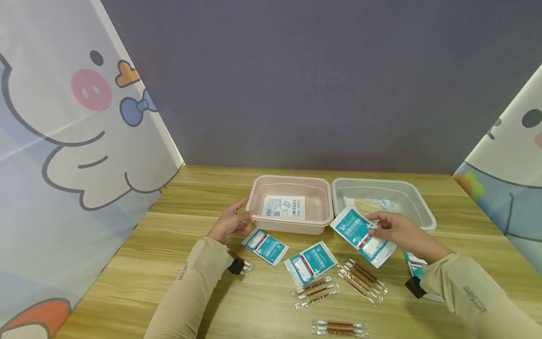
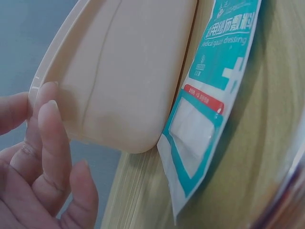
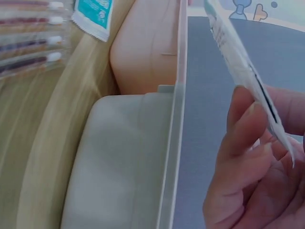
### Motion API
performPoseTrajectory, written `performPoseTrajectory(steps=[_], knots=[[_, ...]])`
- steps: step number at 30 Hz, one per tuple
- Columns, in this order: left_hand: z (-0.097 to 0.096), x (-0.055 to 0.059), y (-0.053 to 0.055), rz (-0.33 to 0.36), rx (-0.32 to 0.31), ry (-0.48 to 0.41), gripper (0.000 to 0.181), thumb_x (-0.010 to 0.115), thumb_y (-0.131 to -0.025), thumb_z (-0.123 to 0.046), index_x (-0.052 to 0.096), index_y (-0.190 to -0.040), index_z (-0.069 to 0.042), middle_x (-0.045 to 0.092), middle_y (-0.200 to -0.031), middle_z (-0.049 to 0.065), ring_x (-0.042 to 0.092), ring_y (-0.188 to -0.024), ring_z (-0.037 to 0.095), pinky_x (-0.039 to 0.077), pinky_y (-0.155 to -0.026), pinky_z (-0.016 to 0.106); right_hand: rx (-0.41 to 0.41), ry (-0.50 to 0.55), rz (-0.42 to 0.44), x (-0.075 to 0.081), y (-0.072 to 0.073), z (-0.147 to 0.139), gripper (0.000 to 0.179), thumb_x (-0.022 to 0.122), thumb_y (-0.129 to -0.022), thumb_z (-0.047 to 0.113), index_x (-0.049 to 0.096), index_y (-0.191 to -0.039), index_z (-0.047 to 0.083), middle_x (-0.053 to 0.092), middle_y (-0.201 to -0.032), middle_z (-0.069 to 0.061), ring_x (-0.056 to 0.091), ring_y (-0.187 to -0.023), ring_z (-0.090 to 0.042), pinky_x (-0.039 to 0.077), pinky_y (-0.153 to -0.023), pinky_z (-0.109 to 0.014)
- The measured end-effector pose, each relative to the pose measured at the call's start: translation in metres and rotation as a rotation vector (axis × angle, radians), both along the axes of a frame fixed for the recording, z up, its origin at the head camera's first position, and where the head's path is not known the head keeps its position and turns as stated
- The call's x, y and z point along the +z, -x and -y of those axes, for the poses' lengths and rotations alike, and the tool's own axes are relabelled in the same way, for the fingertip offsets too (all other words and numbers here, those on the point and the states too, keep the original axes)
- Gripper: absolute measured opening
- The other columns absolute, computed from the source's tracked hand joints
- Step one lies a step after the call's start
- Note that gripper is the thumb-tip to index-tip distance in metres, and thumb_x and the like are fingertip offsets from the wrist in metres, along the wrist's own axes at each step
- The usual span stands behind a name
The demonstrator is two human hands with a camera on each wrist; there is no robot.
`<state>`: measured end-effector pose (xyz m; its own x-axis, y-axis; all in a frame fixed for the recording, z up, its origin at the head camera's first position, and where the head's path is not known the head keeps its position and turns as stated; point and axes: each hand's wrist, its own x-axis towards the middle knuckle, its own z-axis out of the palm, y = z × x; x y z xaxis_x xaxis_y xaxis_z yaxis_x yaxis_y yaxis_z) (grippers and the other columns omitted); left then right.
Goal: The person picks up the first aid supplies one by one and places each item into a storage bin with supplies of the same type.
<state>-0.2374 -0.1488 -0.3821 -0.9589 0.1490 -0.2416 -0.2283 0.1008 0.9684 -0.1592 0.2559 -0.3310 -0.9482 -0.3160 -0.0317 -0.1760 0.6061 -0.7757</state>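
My left hand is at the left end of the pink plastic tray, pinching its rim between thumb and fingers. A white printed packet lies flat inside that tray. My right hand holds a teal and white gauze dressing packet by its edge, raised and tilted over the front rim of the grey plastic tray. Edge-on in the right wrist view, the packet sits between thumb and fingers. A clear pack of wooden-stick swabs lies in the grey tray, partly hidden by the held packet.
On the wooden table lie more gauze packets, one beside the pink tray and one partly under my right forearm. Several clear packs of brown-stick swabs lie in front. A grey panel stands behind the trays, with cartoon-printed sheets at both sides.
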Motion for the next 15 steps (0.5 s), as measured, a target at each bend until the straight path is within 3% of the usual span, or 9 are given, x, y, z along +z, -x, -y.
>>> performPoseTrajectory(steps=[15], knots=[[-0.001,0.0,0.001,0.008,0.007,0.001,0.058,0.054,-0.096,-0.004,0.033,-0.15,-0.012,0.067,-0.075,0.008,0.053,-0.044,0.008,0.049,-0.048,0.022,-0.01,0.077,0.054,0.006,0.014,0.015,0.044,0.061,-0.093,0.008,0.047,-0.128,-0.015,0.062,-0.082,-0.006,0.058,-0.066,-0.013,0.051,-0.057,-0.028]])
